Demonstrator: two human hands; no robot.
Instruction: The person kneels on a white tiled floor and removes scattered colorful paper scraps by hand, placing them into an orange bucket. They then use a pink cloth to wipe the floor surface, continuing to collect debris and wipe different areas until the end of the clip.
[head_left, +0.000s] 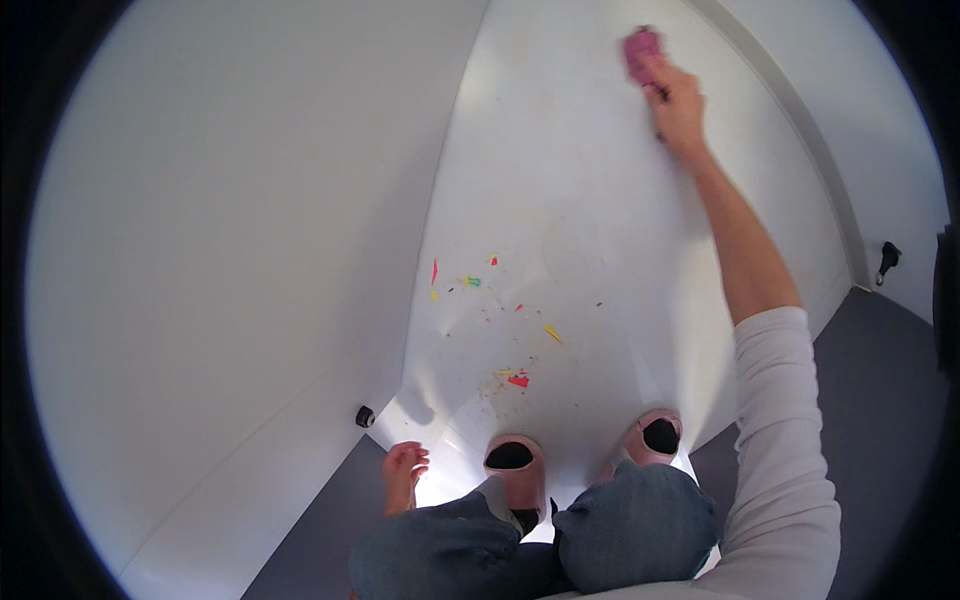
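My right hand (677, 109) is stretched far forward over the white floor (570, 202). It grips a pink hand-held object (641, 52) with small dark parts; motion blur hides whether this is a brush or something else. Low on the left, beside my knee, my left hand (405, 465) hangs with loosely bent fingers and nothing visible in it. Between the two hands, scraps lie scattered on the floor: a red scrap (518, 382), a yellow sliver (553, 333), a green piece (472, 282) and a thin red strip (434, 271). Fine crumbs surround them.
A tall pale panel (247, 225) borders the floor on the left, and a curved pale wall (840, 112) on the right. Black fittings stick out at the left (365, 416) and right (889, 259). My pink shoes (517, 472) stand on the floor close to the scraps.
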